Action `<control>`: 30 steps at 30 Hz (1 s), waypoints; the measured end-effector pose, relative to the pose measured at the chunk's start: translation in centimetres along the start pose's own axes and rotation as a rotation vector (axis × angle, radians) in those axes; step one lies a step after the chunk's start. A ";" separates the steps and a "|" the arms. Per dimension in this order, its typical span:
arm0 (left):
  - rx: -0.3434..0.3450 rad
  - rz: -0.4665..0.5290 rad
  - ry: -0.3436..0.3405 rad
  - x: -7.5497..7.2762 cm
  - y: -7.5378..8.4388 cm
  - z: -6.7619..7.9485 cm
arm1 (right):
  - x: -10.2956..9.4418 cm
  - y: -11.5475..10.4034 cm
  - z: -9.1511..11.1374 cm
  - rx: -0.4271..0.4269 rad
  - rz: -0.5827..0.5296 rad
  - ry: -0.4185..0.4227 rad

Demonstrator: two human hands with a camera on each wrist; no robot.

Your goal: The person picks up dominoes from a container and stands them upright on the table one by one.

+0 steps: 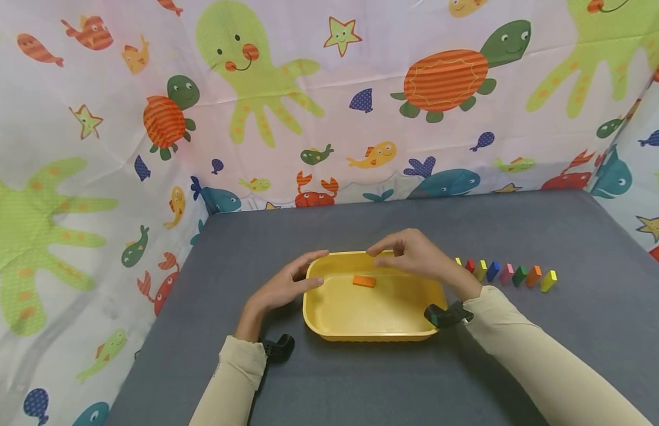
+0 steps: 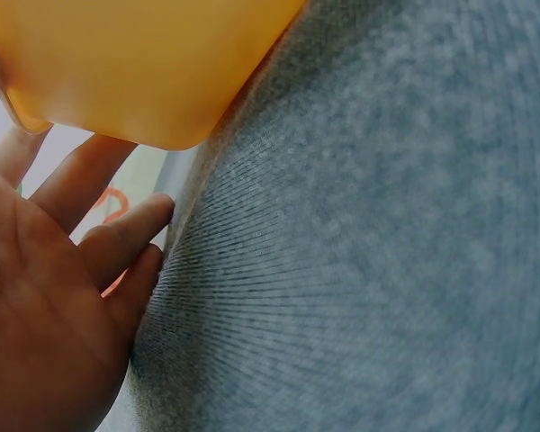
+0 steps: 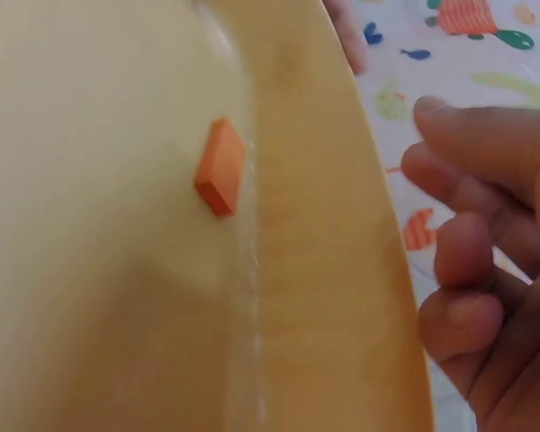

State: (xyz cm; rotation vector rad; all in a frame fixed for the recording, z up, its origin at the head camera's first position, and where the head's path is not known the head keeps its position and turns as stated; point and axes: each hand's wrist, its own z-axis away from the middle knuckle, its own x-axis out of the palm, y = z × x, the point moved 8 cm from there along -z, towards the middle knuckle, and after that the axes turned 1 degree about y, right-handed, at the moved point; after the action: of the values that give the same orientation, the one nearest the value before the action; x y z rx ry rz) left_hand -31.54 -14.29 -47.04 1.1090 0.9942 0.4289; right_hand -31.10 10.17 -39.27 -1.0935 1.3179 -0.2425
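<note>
A yellow plastic tray (image 1: 372,316) lies on the grey table, with one orange domino block (image 1: 364,281) lying flat inside near the far wall. My left hand (image 1: 281,288) grips the tray's left end, thumb over the rim and fingers along the outside; in the left wrist view, the fingers (image 2: 85,180) reach behind the tray's corner. Above the far rim hovers my right hand (image 1: 412,254), its fingers loosely curled with nothing between them. The right wrist view has this hand (image 3: 495,243) beside the rim and the orange block (image 3: 220,166) within the tray.
To the right of the tray, several coloured domino blocks (image 1: 506,274) stand upright in a row, partly hidden behind my right forearm. The grey table (image 1: 329,384) is bordered by a sea-animal patterned cloth (image 1: 329,106) at the back and sides.
</note>
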 end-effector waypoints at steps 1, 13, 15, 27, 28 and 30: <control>-0.003 0.005 -0.002 0.0 0.0 0.0 | 0.4 0.0 -0.2 -0.006 -0.003 -0.018; -0.008 0.030 -0.011 0.4 0.1 -0.2 | 3.9 0.7 -1.4 -0.013 0.125 -0.158; -0.003 0.030 -0.011 0.4 0.1 -0.2 | 4.3 0.9 -1.4 -0.007 0.123 -0.175; -0.003 0.013 0.007 0.0 0.0 -0.1 | 5.4 0.3 -1.4 -0.055 0.166 -0.227; -0.005 0.009 0.009 0.0 0.0 -0.1 | 5.5 0.3 -1.4 -0.057 0.160 -0.229; -0.009 0.007 0.012 0.0 0.0 -0.1 | 5.5 0.3 -1.4 -0.062 0.153 -0.226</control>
State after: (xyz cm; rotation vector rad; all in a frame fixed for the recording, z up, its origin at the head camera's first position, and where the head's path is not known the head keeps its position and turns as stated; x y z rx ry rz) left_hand -31.62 -14.23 -47.02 1.1035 0.9983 0.4455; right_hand -30.75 5.78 -42.89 -1.0337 1.2051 0.0357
